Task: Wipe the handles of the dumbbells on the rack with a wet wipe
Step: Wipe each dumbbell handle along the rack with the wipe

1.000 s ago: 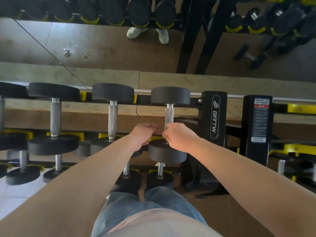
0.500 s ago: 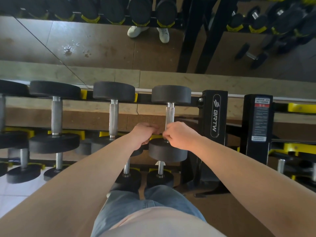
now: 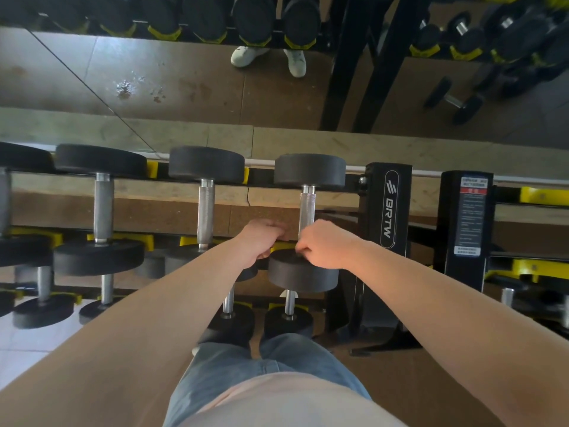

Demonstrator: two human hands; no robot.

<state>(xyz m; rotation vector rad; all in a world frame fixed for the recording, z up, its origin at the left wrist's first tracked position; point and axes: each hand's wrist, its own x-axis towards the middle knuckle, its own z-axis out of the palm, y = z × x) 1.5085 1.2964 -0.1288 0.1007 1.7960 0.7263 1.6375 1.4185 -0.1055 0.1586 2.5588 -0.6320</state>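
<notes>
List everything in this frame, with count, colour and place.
Dumbbells: four on the top tier (leftmost cut off), more below; black heads, steel bars.
Handle: one, steel, on the rightmost top dumbbell.
Posts: two, black, right of the dumbbells.
Cradles: several, yellow, under the heads.
Mirror: one, behind the rack, reflecting white shoes and more dumbbells.
Wipe: none visible.
Jeans: blue, bottom centre.
Left grip: curled, just left of the handle; what it holds is hidden.
Right grip: curled round the handle's near end.
</notes>
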